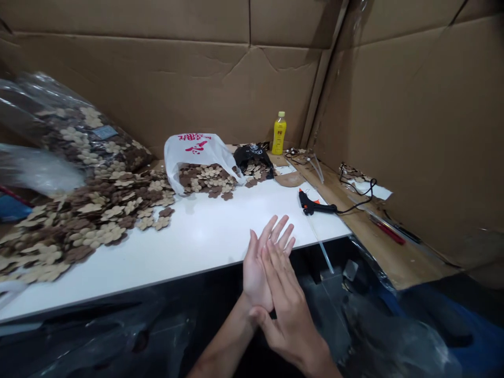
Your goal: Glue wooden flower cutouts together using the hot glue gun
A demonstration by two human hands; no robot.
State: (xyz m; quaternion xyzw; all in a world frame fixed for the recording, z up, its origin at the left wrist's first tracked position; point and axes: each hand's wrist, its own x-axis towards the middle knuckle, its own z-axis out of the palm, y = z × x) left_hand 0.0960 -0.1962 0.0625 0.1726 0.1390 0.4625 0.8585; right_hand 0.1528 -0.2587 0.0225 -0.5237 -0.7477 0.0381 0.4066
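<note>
Palm up with its fingers stretched out, my left hand (254, 270) hovers at the front edge of the white tabletop (220, 226). Across its palm lies my right hand (289, 294), fingers straight and flat, the thumb near the left wrist. Nothing shows between the two hands. Beyond them on the right, a black hot glue gun (315, 206) with an orange tip rests on the tabletop, and a clear glue stick (325, 254) sticks out past the edge. A large heap of brown and beige flower-shaped felt pieces (114, 210) covers the left side.
A white plastic bag (197, 149) and a black bag (252, 155) spill more flower pieces at the back. A yellow bottle (279, 134) stands behind. Clear plastic bag (51, 105) leans left. Cardboard walls (157, 79) enclose the table; a red pen (388, 231) lies right.
</note>
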